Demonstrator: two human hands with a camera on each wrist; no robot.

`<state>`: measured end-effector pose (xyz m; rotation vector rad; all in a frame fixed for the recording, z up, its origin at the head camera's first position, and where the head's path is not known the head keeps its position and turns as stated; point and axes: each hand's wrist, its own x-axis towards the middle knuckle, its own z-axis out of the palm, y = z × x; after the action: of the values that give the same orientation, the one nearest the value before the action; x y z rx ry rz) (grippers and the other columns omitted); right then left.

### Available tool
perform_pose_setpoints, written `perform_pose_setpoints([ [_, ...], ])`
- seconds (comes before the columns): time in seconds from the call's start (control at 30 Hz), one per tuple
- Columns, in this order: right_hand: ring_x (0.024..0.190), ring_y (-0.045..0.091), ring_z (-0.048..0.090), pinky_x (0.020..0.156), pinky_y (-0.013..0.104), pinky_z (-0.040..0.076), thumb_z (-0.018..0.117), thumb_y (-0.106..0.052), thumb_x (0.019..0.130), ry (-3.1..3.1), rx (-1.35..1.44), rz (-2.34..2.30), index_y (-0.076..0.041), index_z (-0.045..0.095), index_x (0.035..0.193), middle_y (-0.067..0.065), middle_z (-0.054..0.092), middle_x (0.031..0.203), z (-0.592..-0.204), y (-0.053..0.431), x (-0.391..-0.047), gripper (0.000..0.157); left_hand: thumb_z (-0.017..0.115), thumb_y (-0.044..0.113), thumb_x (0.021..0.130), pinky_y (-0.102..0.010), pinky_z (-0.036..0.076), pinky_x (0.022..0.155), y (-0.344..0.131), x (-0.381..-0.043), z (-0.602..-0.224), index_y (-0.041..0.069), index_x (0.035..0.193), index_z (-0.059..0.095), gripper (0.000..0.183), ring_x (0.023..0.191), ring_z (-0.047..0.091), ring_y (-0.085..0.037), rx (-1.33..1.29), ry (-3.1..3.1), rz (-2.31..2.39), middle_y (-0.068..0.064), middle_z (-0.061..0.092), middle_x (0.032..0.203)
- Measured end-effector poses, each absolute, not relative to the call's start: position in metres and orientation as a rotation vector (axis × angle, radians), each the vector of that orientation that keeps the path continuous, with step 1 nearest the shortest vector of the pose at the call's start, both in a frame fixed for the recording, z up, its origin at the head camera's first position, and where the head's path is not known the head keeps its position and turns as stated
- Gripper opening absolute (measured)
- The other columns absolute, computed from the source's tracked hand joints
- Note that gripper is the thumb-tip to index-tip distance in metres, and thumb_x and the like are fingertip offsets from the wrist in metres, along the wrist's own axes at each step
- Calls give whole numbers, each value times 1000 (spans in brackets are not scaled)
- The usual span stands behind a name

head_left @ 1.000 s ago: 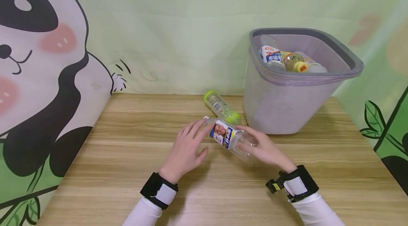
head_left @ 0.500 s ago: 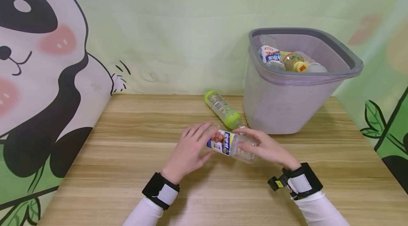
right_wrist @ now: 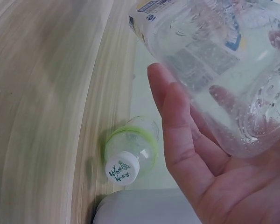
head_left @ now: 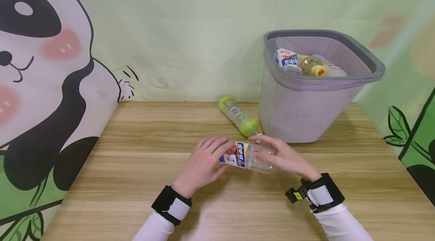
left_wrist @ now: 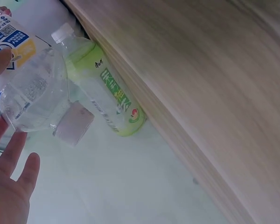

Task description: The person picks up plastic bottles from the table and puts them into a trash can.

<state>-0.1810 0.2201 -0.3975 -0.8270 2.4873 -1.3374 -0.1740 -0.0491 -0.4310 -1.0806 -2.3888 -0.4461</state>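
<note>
A clear plastic bottle [head_left: 261, 161] with a blue and white label lies sideways between both hands, low over the wooden table. My right hand [head_left: 283, 157] grips its base end, thumb on the near side and fingers round the far side. My left hand [head_left: 204, 161] holds the label and neck end; in the head view its fingers hide the cap. In the left wrist view the white cap [left_wrist: 74, 123] shows, with the left fingers [left_wrist: 13, 151] under the bottle's shoulder. Behind it lies a bottle with a green label [head_left: 238, 116], white-capped in the right wrist view.
At the back right stands a lined waste bin [head_left: 302, 114] with a grey rim, holding several empty bottles [head_left: 288, 59]. The green-labelled bottle's neck lies close to the bin's foot. A printed cloth backdrop [head_left: 183, 44] rises along the table's [head_left: 142, 158] back edge.
The clear bottle has turned more level, its neck end coming down and toward me. My left hand has closed in on the label end, while the right hand keeps its grip.
</note>
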Motion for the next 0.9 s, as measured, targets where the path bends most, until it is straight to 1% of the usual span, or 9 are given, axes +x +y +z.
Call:
perform_pose_setpoints([
  [0.23,118,39,49,89,55,47,59,-28,93,2485,-822,-1336,-8,45,138,16,53,133,-398,220,-182,52,79,26,72,-42,37,103,-50,-173,-432,14,137,47,74,122,47,-24,-1107,-2411,-432,-6,53,133],
  [0.4,110,32,56,84,45,51,58,-27,93,2455,-803,-1357,-9,45,138,16,57,126,-396,219,-181,50,78,27,72,-42,38,102,-50,-173,-432,15,137,46,74,121,48,-23,-1115,-2409,-428,-6,53,133],
  [0.5,107,32,58,80,40,53,57,-26,94,2429,-796,-1376,-9,44,139,18,57,126,-394,219,-180,50,78,28,73,-41,39,102,-50,-173,-433,15,138,46,73,120,48,-23,-1117,-2414,-434,-5,53,133],
  [0.63,107,32,58,80,40,53,54,-27,96,2439,-764,-1395,-9,45,138,18,54,129,-393,218,-179,47,78,28,73,-39,38,103,-51,-173,-433,15,138,46,73,120,48,-22,-1120,-2402,-449,-5,53,132],
  [0.7,109,33,56,84,44,51,49,-28,98,2448,-749,-1420,-8,45,138,18,52,132,-392,218,-178,45,77,29,74,-39,39,103,-51,-173,-434,14,138,46,73,119,49,-22,-1120,-2383,-467,-6,54,130],
  [0.77,115,34,53,90,50,47,41,-30,101,2455,-732,-1460,-7,45,138,19,50,135,-391,217,-178,44,76,28,74,-38,41,101,-51,-173,-434,14,137,46,71,118,50,-22,-1110,-2369,-498,-7,55,129],
  [0.83,119,37,49,93,55,43,30,-34,104,2456,-691,-1534,-5,43,139,20,47,138,-390,217,-178,47,75,29,75,-38,44,99,-52,-173,-434,13,137,46,70,116,51,-23,-1083,-2359,-544,-9,55,127],
  [0.9,121,40,46,95,59,40,21,-36,105,2440,-658,-1651,-2,39,141,23,44,139,-390,215,-178,52,74,29,76,-38,46,97,-52,-172,-433,12,137,45,70,114,52,-24,-1030,-2361,-612,-10,56,126],
])
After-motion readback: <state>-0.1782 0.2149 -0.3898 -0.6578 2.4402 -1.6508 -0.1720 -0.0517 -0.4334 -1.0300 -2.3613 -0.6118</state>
